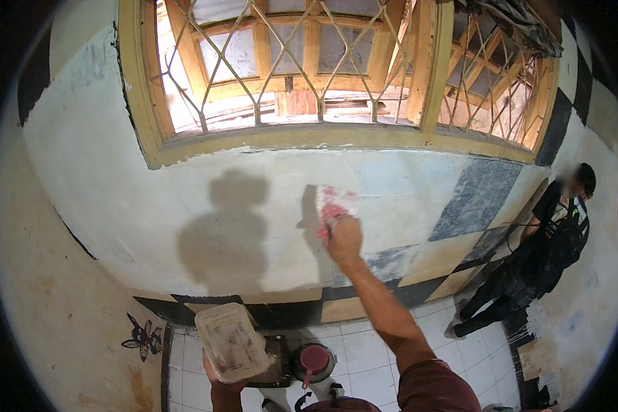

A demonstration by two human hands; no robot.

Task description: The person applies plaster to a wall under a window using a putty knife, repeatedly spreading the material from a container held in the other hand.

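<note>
My right hand (345, 242) is closed around a red-and-white putty spreader (336, 199), which is held up against the wall (281, 213) below the window. White filler smears its blade. Around it the wall is pale and patchy, with blue-grey checks (470, 199) showing to the right. Low at the left, my left hand (215, 374) supports a clear plastic tub (230, 340) from its near side. Whitish residue coats the inside of the tub. Most of the left fingers are hidden beneath it.
A yellow wooden window frame (268, 140) with a metal grille spans the wall above. On the tiled floor (364, 347) stand a dark boxy object (276, 371) and a bucket (331, 365) with a pink dipper (314, 358) over it. Another person (546, 247) in dark clothes stands at the right.
</note>
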